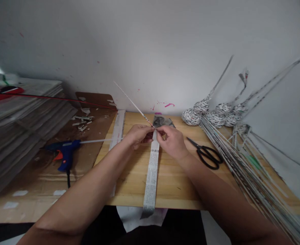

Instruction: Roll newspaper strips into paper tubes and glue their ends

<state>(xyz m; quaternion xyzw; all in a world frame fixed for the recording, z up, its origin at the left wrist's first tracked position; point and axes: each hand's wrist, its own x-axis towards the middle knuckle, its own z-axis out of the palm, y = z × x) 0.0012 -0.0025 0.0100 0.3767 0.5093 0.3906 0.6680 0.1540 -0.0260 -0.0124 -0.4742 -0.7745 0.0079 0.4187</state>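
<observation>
A long newspaper strip (152,170) runs from my fingers down over the table's front edge. Its far end is wound into a thin paper tube (134,104) that points up and to the left. My left hand (141,134) pinches the strip where the tube begins. Close beside it, my right hand (170,139) also has its fingertips closed on the rolled part of the strip. The exact fingertip contact is partly hidden. Behind the hands lies a dark grey crumpled piece (162,121) on the wooden table.
Black scissors (208,154) lie right of my hands, beside a bundle of paper tubes (238,163). Woven paper balls (192,116) stand against the wall. At left are a blue glue gun (67,153) on cardboard (32,200), a newspaper stack (25,136) and a flat paper strip (118,127).
</observation>
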